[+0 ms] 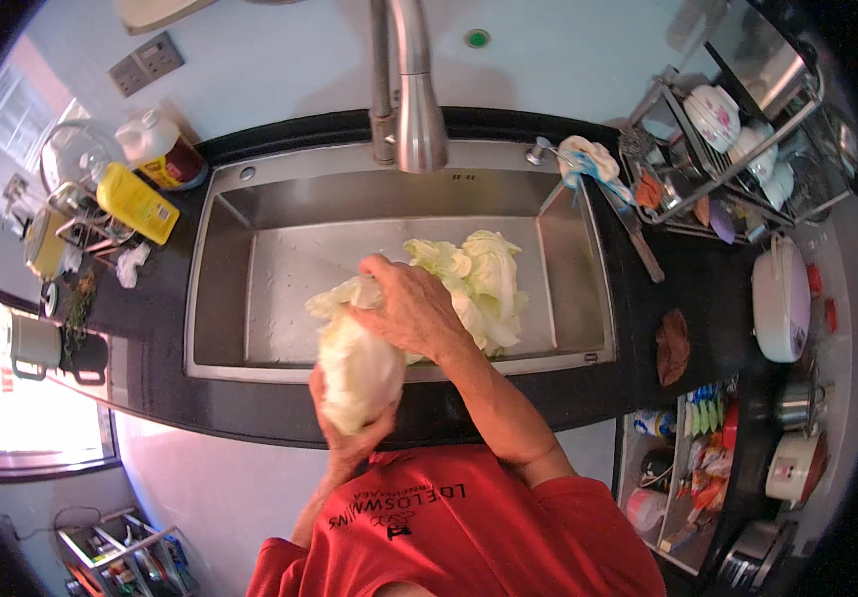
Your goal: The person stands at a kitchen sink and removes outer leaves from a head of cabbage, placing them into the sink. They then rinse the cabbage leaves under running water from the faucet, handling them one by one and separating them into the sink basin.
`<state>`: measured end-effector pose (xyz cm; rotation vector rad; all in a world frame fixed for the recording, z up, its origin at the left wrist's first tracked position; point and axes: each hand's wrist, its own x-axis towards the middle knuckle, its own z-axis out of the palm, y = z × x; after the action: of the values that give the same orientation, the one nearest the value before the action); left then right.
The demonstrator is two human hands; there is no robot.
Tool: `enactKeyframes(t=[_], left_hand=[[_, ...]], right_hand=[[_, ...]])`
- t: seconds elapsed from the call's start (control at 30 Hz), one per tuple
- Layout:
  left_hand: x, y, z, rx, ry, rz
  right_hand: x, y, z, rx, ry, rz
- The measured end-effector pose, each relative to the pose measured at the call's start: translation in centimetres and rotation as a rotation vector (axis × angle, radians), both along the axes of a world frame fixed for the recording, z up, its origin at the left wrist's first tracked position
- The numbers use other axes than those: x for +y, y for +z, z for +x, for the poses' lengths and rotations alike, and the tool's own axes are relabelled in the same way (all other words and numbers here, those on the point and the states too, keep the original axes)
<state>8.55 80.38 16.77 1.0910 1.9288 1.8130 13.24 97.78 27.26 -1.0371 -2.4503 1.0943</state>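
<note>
- The left hand (pixel 359 426) holds the low end of a big, pale green-white, long round cabbage (pixel 361 368), with its fingers curled around the side.
- The right hand (pixel 411 306) is closed on the cabbage's top end, where a leaf sticks out to the left.
- The cabbage is up over the near edge of a wide, silver metal sink (pixel 250 372), partly over the basin.
- Left of the grip, the sink's flat floor has lots of open room; right of it, crumpled, yellow-green loose leaves (pixel 493 284) fill much of the space.
- Past the grip, a tall, silver metal tap (pixel 419 109) hangs over the far edge.
- Nearer the body than the grip are a strip of shiny black counter (pixel 429 422) and a red cloth shirt (pixel 478 527).
- The right hand and arm hide part of the loose leaves, and the cabbage hides most of the left fingers.
- I can't see the cabbage's underside.
- The cabbage looks smooth and plump below and ruffled on top; the loose leaves look wrinkly, with wavy edges.
</note>
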Motion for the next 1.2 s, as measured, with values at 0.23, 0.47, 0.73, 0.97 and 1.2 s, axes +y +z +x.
enactKeyframes(t=[0.23,0.47,0.73,0.97,1.2], left_hand=[[-4.3,-4.2,-4.0,-0.591,0.006,-0.182],[-2.2,-4.3,-5.5,-0.44,-0.077,-0.17],[-2.1,-4.9,-5.6,-0.947,-0.198,0.286],[-0.5,-3.3,-6.9,-1.197,-0.308,0.352],[2.9,-0.6,-9.6,-1.311,-0.329,0.494]], right_hand=[[1.2,-1.6,0.2,0.091,-0.008,0.026],[1.3,-3.1,-1.8,-0.004,-0.104,0.032],[3.1,-5.9,-1.5,0.299,-0.245,-0.269],[2.7,-3.3,-1.3,0.645,-0.318,-0.73],[2.4,-4.6,-2.5,1.072,-0.251,-1.247]])
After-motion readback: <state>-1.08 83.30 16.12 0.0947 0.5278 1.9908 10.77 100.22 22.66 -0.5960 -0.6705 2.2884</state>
